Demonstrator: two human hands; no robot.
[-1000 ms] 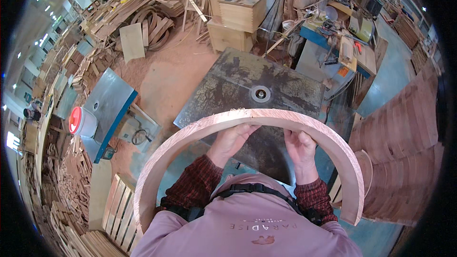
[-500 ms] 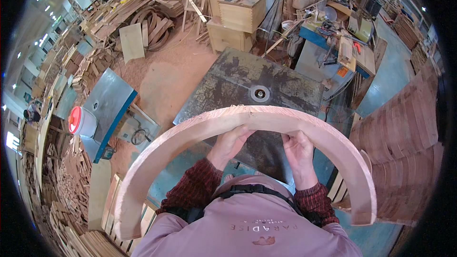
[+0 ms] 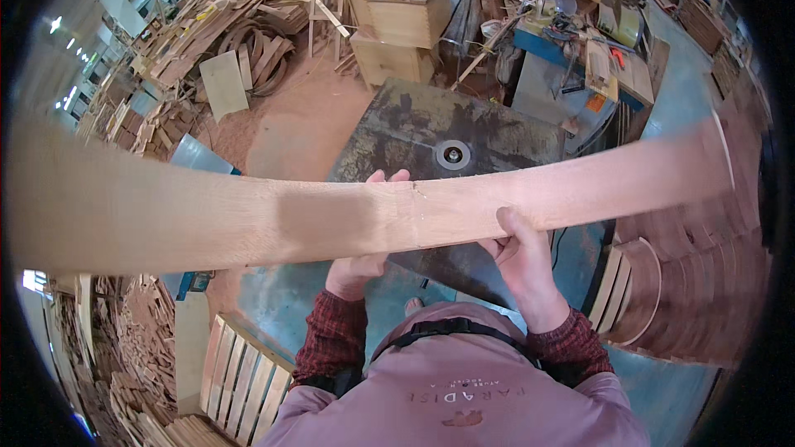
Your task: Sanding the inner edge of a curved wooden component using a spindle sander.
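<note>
Both hands hold a long curved wooden piece (image 3: 348, 215) across the front of me, its pale broad face turned up. A thin joint line crosses the face near the middle, and the left end is blurred. My left hand (image 3: 358, 271) grips it left of that line, its fingertips showing past the far edge and the rest partly hidden beneath. My right hand (image 3: 523, 258) is closed on the near edge right of the line, thumb on the face. Just beyond the piece lies a dark, worn metal machine table (image 3: 389, 124) with a round spindle opening (image 3: 453, 155).
Stacked curved brown panels (image 3: 704, 281) stand at the right. A slatted wooden pallet (image 3: 240, 372) lies at lower left. Wooden boxes (image 3: 406, 16) and a cluttered tool bench (image 3: 580, 66) stand behind the table. Scrap wood (image 3: 207, 25) heaps at far left; sawdust (image 3: 290, 128) covers the floor.
The curved piece has rolled in my hands: its arch stood upward with the ends toward me, and now its broad face is up and spans the view. The left hand's fingertips now show past its far edge.
</note>
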